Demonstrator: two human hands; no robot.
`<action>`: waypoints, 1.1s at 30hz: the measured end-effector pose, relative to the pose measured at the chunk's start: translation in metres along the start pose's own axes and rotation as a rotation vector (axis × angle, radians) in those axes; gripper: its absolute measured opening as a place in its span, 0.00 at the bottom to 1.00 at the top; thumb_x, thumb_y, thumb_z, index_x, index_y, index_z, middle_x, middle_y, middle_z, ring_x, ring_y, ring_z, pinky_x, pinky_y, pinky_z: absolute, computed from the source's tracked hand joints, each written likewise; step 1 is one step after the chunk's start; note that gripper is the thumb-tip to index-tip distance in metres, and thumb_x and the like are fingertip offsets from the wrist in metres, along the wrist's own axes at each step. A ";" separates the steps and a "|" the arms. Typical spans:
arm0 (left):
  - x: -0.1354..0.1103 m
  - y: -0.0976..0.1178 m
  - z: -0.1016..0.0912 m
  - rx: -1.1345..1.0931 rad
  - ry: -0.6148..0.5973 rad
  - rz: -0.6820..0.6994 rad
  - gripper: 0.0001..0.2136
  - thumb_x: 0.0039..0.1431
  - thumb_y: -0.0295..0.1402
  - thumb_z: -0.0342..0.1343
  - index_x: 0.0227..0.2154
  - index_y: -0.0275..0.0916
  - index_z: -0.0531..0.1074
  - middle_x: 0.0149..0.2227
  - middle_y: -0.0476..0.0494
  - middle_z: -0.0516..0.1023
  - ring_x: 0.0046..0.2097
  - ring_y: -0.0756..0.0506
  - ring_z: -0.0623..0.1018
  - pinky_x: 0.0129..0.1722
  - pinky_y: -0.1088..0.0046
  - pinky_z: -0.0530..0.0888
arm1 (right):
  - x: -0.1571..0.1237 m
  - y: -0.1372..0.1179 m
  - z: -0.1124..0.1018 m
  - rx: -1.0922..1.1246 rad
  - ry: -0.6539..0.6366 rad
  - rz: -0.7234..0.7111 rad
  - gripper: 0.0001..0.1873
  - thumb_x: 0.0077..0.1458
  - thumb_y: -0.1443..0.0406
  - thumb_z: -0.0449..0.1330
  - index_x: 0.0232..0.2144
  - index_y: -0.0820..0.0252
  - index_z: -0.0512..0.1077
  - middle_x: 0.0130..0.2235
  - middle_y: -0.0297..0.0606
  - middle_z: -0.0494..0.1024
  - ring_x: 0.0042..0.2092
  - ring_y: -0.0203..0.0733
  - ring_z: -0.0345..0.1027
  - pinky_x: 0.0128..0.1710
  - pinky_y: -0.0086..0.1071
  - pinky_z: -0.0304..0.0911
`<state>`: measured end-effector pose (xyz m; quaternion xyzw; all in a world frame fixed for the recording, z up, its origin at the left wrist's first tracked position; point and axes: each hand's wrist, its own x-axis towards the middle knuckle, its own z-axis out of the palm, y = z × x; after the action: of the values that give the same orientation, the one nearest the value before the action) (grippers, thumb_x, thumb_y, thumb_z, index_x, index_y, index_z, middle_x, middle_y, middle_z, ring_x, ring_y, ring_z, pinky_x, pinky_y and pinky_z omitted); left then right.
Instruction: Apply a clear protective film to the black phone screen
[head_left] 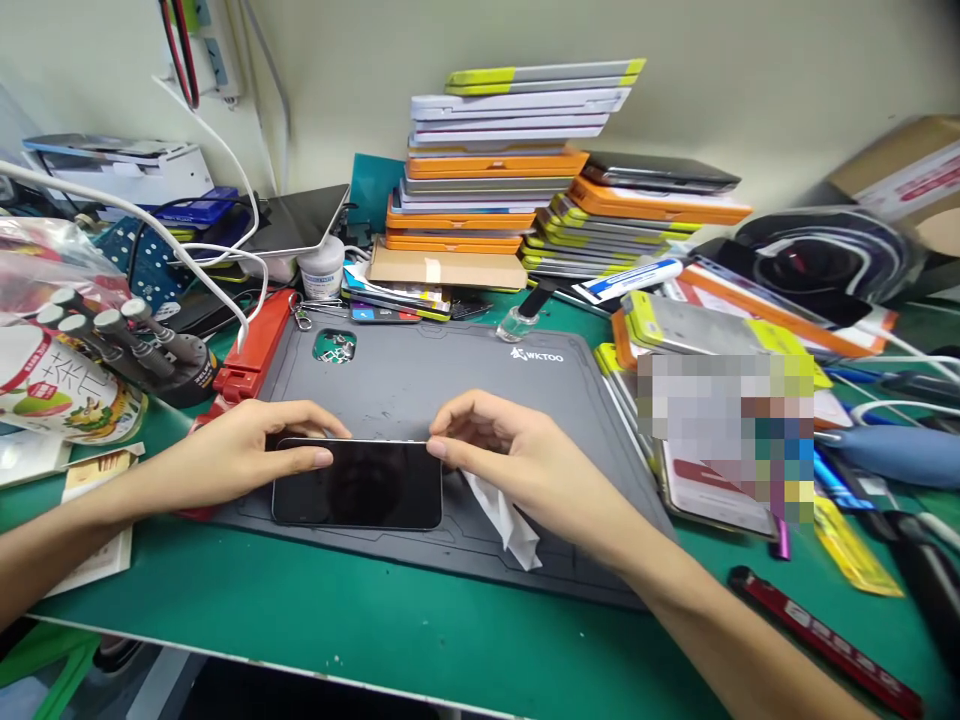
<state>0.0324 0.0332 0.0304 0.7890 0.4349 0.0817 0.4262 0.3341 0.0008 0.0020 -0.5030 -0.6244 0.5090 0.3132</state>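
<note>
The phone lies flat, screen up, on the grey mat near the front edge of the bench, its long axis running left to right between both hands. The left hand clasps its left end, thumb on the glass, fingers curled over the far edge. The right hand pinches the far right corner, a white wipe trailing from under its palm. The screen is black, glossy and unlit.

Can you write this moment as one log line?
left hand: grips phone at left end | right hand: pinches phone top right corner, white wipe beneath | phone: flat on grey mat, screen dark
</note>
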 end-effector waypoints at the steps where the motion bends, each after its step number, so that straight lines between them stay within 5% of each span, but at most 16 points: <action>1: 0.000 0.001 -0.001 -0.024 -0.006 -0.011 0.16 0.69 0.48 0.57 0.51 0.46 0.79 0.51 0.48 0.85 0.52 0.42 0.84 0.55 0.68 0.78 | -0.001 0.000 0.001 -0.024 0.007 0.001 0.12 0.61 0.53 0.65 0.35 0.53 0.74 0.33 0.34 0.80 0.35 0.41 0.75 0.38 0.35 0.70; 14: -0.002 0.002 0.001 0.067 0.059 0.017 0.19 0.68 0.49 0.57 0.56 0.47 0.76 0.57 0.48 0.81 0.58 0.42 0.80 0.61 0.66 0.74 | -0.003 -0.002 0.005 -0.163 0.045 -0.096 0.10 0.62 0.54 0.64 0.34 0.52 0.75 0.34 0.35 0.82 0.34 0.42 0.75 0.37 0.37 0.71; 24: -0.007 -0.004 0.013 0.385 -0.021 0.178 0.37 0.57 0.51 0.70 0.66 0.48 0.64 0.61 0.40 0.73 0.61 0.36 0.73 0.59 0.61 0.72 | -0.007 -0.003 0.004 -0.157 0.059 -0.020 0.12 0.60 0.53 0.64 0.32 0.54 0.77 0.32 0.35 0.81 0.34 0.43 0.75 0.36 0.37 0.68; 29: -0.009 -0.003 0.017 0.538 0.048 0.234 0.33 0.62 0.53 0.65 0.66 0.49 0.65 0.62 0.39 0.71 0.61 0.34 0.70 0.60 0.56 0.68 | -0.006 -0.002 0.004 -0.205 0.054 0.006 0.09 0.62 0.58 0.64 0.32 0.54 0.78 0.32 0.34 0.82 0.34 0.41 0.76 0.36 0.35 0.68; 33: -0.009 -0.006 0.019 0.614 0.091 0.258 0.31 0.64 0.55 0.61 0.66 0.49 0.67 0.60 0.39 0.72 0.58 0.34 0.71 0.59 0.54 0.66 | -0.005 0.001 -0.002 -0.429 0.056 -0.192 0.08 0.67 0.61 0.61 0.36 0.54 0.77 0.38 0.36 0.84 0.37 0.42 0.78 0.38 0.36 0.71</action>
<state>0.0325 0.0168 0.0166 0.9246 0.3546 0.0354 0.1349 0.3376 -0.0039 0.0019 -0.5103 -0.7543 0.3181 0.2634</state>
